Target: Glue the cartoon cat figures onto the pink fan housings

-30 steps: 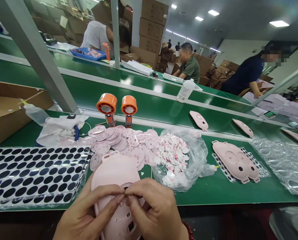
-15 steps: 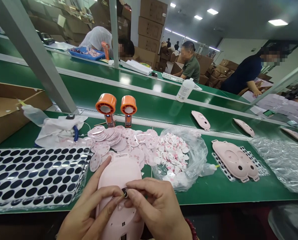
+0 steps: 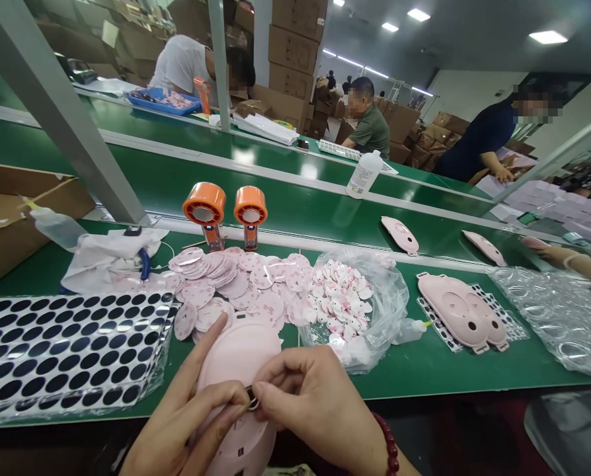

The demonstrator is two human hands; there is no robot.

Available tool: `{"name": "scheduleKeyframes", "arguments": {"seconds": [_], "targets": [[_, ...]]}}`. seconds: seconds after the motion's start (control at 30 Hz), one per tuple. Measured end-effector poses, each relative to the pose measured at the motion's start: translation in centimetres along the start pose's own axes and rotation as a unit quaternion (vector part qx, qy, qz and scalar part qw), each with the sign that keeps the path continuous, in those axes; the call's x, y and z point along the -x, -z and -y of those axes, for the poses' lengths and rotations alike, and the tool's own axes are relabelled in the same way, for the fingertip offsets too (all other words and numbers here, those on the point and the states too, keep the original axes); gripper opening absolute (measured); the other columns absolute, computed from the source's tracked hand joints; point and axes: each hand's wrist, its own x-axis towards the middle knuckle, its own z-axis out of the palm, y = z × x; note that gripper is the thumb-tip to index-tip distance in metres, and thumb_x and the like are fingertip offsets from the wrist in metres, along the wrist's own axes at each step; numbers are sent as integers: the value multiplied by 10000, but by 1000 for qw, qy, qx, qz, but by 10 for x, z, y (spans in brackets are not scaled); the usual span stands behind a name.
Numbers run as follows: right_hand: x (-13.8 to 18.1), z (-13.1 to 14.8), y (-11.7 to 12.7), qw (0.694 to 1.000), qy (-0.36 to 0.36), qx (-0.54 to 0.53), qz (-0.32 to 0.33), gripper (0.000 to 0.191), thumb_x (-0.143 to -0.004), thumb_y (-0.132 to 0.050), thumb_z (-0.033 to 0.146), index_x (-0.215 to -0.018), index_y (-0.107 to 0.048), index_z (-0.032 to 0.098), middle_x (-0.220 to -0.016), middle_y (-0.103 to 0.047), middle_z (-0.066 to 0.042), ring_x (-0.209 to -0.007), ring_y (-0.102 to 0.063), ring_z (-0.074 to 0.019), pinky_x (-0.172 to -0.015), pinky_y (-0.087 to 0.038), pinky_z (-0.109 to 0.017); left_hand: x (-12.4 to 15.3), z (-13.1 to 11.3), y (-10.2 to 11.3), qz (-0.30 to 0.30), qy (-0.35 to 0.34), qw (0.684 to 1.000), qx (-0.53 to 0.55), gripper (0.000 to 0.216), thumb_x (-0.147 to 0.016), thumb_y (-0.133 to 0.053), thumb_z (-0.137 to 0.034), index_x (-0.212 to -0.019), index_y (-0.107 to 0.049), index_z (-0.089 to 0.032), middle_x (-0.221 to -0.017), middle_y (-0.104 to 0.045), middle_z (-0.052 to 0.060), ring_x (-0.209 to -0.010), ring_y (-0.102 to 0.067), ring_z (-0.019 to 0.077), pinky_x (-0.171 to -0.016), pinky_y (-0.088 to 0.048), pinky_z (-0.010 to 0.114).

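My left hand (image 3: pixel 181 413) grips a pink plastic fan housing (image 3: pixel 238 354) from below, with the thumb lying along its far side. My right hand (image 3: pixel 315 403) pinches a small metal ring (image 3: pixel 252 402) against the housing's edge, between the fingertips of both hands. Much of the housing's lower part is hidden behind my fingers. Loose pink round stickers (image 3: pixel 221 277) lie just beyond the housing, and a sheet of black dots (image 3: pixel 67 350) lies to the left of my left hand.
Two orange-topped fans (image 3: pixel 205 211) stand on the green conveyor behind a clear bag of small stickers (image 3: pixel 345 297). Pink casings (image 3: pixel 459 307) lie to the right. A cardboard box (image 3: pixel 18 211) sits at left. A co-worker's hand (image 3: pixel 558 256) reaches in at right.
The pink housing has tilted, with its top now leaning towards my left hand. A co-worker's hand has come in at the right edge, where a pink casing lay before.
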Motion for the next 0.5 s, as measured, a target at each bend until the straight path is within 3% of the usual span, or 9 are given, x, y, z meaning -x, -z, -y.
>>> {"name": "scheduleKeyframes", "arguments": {"seconds": [0.1, 0.27, 0.4, 0.5], "targets": [[1, 2, 4, 999, 1, 33, 16, 85, -837, -791, 263, -780, -829, 211, -731, -816, -2, -652, -739, -138, -649, -546, -218, 1, 5, 2, 27, -46, 998, -46, 243, -994, -737, -511, -876, -915, -394, -1787, -573, -29, -1616, -556, 292, -1301, -351, 287], [1, 6, 7, 999, -31, 31, 5, 69, -792, -798, 224, -729, -773, 210, -692, -773, 20, -650, -722, -124, -662, -556, -210, 2, 8, 3, 43, -90, 991, -86, 272, -1042, -683, -448, -860, -876, -389, -1801, -555, -63, -1622, -548, 263, -1280, -378, 268], [0, 3, 8, 996, -58, -63, -5, 242, -754, -941, 375, -763, -782, 193, -687, -783, -2, -670, -781, -144, -645, -592, -197, -1, 23, 12, 43, -118, 984, -130, 301, -1091, -608, -435, -884, -813, -359, -1827, -519, -84, -1627, -535, 218, -1280, -357, 277], [0, 1, 9, 994, -19, -100, -41, 382, -785, -954, 527, -841, -801, 181, -750, -839, -61, -724, -844, -197, -615, -630, -211, -10, 38, 22, 78, -90, 984, -133, 228, -1034, -692, -502, -898, -810, -362, -1828, -512, -91, -1651, -494, 238, -1236, -380, 281]]}}
